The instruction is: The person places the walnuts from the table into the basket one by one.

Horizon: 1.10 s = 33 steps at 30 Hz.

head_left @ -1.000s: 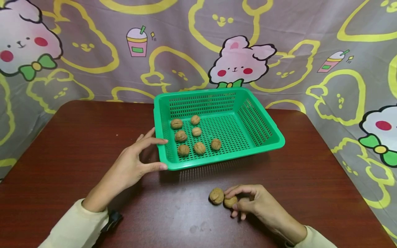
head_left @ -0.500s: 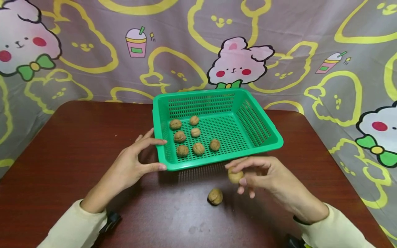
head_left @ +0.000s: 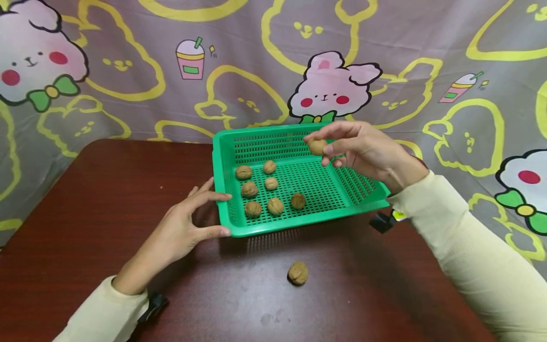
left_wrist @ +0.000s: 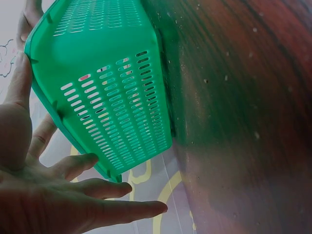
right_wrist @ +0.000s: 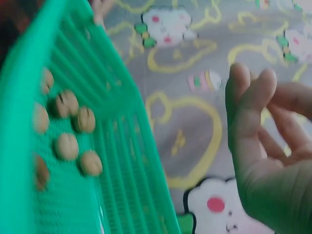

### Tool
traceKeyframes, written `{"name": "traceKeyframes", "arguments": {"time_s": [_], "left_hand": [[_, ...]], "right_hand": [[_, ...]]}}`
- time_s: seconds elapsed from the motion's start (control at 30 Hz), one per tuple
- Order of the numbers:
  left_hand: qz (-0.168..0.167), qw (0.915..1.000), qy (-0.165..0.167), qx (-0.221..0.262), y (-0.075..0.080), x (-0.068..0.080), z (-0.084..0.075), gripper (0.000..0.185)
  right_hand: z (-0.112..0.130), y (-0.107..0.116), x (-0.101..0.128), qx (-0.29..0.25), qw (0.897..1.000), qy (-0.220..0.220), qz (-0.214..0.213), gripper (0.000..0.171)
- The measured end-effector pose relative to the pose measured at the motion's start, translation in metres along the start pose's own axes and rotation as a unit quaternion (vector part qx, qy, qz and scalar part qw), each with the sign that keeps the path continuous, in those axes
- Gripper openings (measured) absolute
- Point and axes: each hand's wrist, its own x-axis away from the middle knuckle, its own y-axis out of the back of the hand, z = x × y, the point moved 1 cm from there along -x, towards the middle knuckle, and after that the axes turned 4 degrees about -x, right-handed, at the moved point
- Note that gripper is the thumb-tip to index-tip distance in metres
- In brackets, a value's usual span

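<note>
My right hand [head_left: 367,147] pinches a walnut [head_left: 316,146] between thumb and fingertips, above the back right part of the green plastic basket [head_left: 307,223]. In the right wrist view the walnut is mostly hidden behind the fingers [right_wrist: 253,92]. My left hand [head_left: 183,223] holds the basket at its left end, index finger over the rim and thumb at the front corner. Its other fingers [left_wrist: 112,187] spread out below the rim in the left wrist view. Several walnuts [head_left: 275,206] lie in the basket's left half. One more walnut [head_left: 298,273] sits on the table in front.
The dark red-brown wooden table [head_left: 107,199] bears the basket near its back edge. Behind and beside it hangs a grey cloth [head_left: 252,42] with printed rabbits and yellow outlines. A dark strap piece [head_left: 382,222] sticks out under the right sleeve.
My right hand has lifted one of the two walnuts off the table and carried it up and away over the basket. The left hand keeps its place at the rim.
</note>
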Motion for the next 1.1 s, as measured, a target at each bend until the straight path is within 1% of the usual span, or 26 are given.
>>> {"name": "traceKeyframes", "arguments": {"time_s": [0.07, 0.27, 0.33, 0.47, 0.6, 0.73, 0.93, 1.03, 1.1], "left_hand": [[0.000, 1.0000, 0.001, 0.001, 0.000, 0.000, 0.000, 0.062], [-0.003, 1.0000, -0.001, 0.000, -0.001, -0.002, -0.001, 0.062], [-0.003, 1.0000, 0.000, -0.003, 0.000, -0.002, -0.001, 0.062], [0.000, 0.9999, 0.006, -0.010, 0.000, -0.001, -0.001, 0.062], [0.000, 0.9999, 0.007, -0.012, 0.000, 0.001, -0.002, 0.062], [-0.002, 0.9999, 0.001, -0.013, -0.001, 0.000, -0.003, 0.062], [-0.005, 0.9999, 0.003, -0.013, 0.000, 0.000, -0.003, 0.063], [-0.004, 0.9999, 0.006, -0.011, 0.001, 0.000, -0.002, 0.064], [-0.003, 0.9999, 0.006, -0.010, 0.000, -0.001, -0.002, 0.063]], "right_hand": [[0.001, 0.009, -0.016, -0.008, 1.000, 0.003, 0.013, 0.030], [-0.006, 0.035, -0.057, -0.013, 0.998, -0.014, 0.059, 0.028], [-0.014, 0.041, -0.068, 0.001, 0.998, -0.023, 0.066, 0.029], [-0.035, 0.048, -0.087, 0.031, 0.996, -0.051, 0.066, 0.030], [-0.055, 0.055, -0.100, 0.067, 0.992, -0.082, 0.063, 0.028], [-0.070, 0.061, -0.103, 0.099, 0.984, -0.124, 0.082, 0.025], [-0.087, 0.064, -0.107, 0.171, 0.962, -0.186, 0.107, 0.023], [-0.094, 0.065, -0.110, 0.180, 0.953, -0.215, 0.116, 0.023], [-0.098, 0.065, -0.112, 0.178, 0.949, -0.231, 0.121, 0.023]]}}
